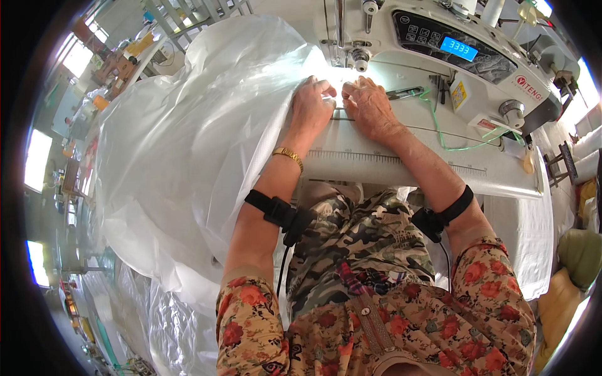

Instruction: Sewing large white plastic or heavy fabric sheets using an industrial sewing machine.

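A large white, slightly see-through sheet (182, 138) spreads over the left of the sewing machine (433, 37) and hangs down beside me. My left hand (313, 103) is curled at the sheet's right edge, its fingers closed on it just in front of the needle area. Close to its right, my right hand (370, 106) has its fingers bent and pressed together under the machine head. Bright lamp glare washes out the spot between my fingertips, so what the right hand pinches cannot be made out.
Right of my right hand lie a dark slim tool (406, 93) and a loose green thread (436, 122). A ruler scale (357, 155) runs along the table's front. A grey metal rack (182, 22) stands at the back left. Stuffed sacks (558, 307) sit at the far right.
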Available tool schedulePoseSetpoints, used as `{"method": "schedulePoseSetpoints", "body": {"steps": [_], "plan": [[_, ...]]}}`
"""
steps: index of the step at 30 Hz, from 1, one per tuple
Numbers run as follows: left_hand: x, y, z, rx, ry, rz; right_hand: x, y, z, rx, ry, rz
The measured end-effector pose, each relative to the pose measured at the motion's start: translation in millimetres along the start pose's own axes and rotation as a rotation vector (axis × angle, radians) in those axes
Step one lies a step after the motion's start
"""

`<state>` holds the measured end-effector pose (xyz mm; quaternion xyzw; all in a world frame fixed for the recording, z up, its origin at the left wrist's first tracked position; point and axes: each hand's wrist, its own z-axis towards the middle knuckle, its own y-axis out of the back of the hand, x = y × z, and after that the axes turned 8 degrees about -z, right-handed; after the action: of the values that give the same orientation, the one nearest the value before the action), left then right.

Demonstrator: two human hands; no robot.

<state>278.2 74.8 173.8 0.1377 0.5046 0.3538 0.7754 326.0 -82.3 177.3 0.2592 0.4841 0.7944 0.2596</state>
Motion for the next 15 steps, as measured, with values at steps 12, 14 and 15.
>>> {"method": "schedulePoseSetpoints", "body": {"steps": [12,14,15], "plan": [[-12.9,6.3,-23.9,0.132,-0.240,0.435,-7.9,-3.0,-7.5,-0.045,0.158,-0.169],[-15.5,10.4,-23.1,0.155,-0.213,0.449,-7.8,-6.1,-5.8,-0.004,0.155,-0.203],[-14.5,8.5,-23.6,0.164,-0.225,0.451,-7.8,-5.7,-5.1,0.047,0.171,-0.237]]}}
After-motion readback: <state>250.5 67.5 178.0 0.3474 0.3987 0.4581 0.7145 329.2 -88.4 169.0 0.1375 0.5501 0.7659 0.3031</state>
